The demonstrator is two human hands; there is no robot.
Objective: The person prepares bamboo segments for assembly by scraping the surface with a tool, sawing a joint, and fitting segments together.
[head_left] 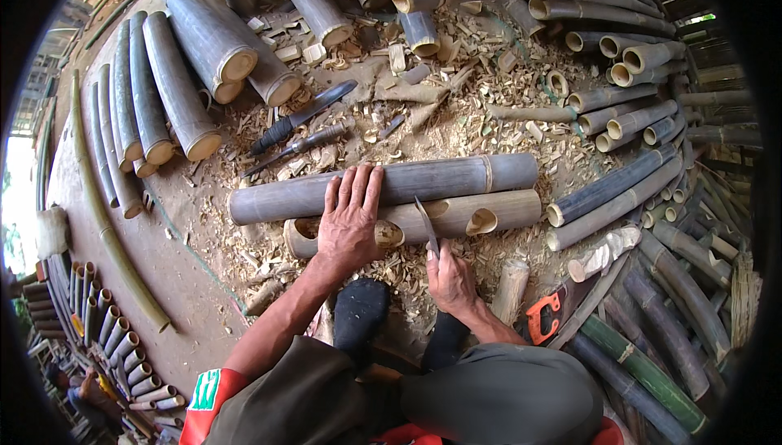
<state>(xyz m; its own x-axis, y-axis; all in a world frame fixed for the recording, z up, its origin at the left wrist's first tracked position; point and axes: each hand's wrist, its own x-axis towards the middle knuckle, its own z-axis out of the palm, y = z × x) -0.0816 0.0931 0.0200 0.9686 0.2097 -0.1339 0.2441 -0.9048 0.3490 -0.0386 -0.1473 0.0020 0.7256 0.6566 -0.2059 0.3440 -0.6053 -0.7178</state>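
My left hand [352, 221] lies across two bamboo tubes side by side, its fingers stretched out flat over the far one. That far bamboo tube [440, 180] is grey with a pale ring near its right end. The nearer bamboo tube [509, 209] is lighter brown and has several openings cut into its side. In my right hand [453, 284] is a knife [426, 221], its handle mostly hidden by the closed fingers. The blade points up and away from me, over the nearer tube beside an opening. Whether it touches the bamboo I cannot tell.
Beyond the tubes lie a large knife with a wrapped handle [281, 129] and a chisel-like tool [305, 144] among wood chips [481, 119]. Bamboo poles [183, 87] surround the workspace. An orange-handled saw [544, 317] is at the right. Another person [85, 396] sits at far lower left.
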